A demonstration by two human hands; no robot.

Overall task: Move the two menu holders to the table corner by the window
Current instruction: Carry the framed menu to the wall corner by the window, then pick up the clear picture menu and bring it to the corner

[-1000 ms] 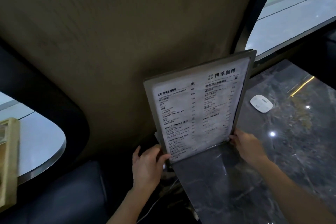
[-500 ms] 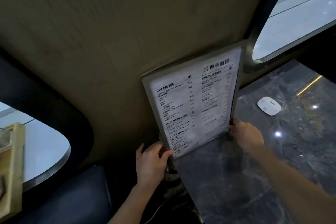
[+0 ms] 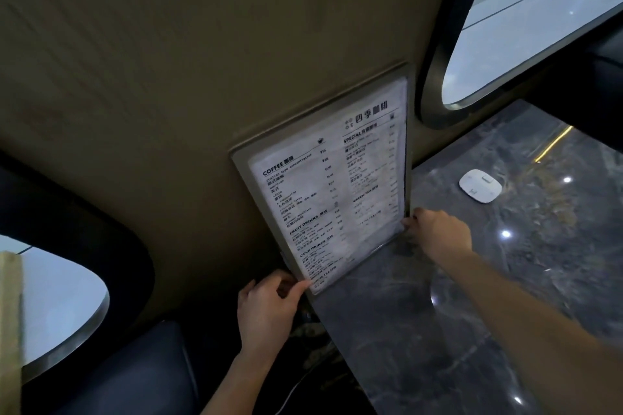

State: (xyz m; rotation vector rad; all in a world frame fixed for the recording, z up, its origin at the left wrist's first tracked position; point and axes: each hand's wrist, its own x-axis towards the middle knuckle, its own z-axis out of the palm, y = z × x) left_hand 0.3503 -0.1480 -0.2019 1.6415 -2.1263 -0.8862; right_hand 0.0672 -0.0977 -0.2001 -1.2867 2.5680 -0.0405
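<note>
A tall clear menu holder (image 3: 323,185) with a white printed drinks menu stands upright at the dark marble table's (image 3: 472,296) far left corner, its back close to the beige wall beside the window (image 3: 526,37). My left hand (image 3: 266,310) pinches its lower left corner off the table's edge. My right hand (image 3: 438,232) grips its lower right edge. A second holder seems to sit right behind the first; only a thin edge shows.
A small white rounded device (image 3: 480,185) lies on the table to the right of the holder. A dark seat (image 3: 128,371) is below left, with another window (image 3: 57,307) and a wooden frame edge (image 3: 10,330) at far left.
The menu holder has moved back toward the wall and stands closer to it and more upright. Both hands stayed on its lower corners.
</note>
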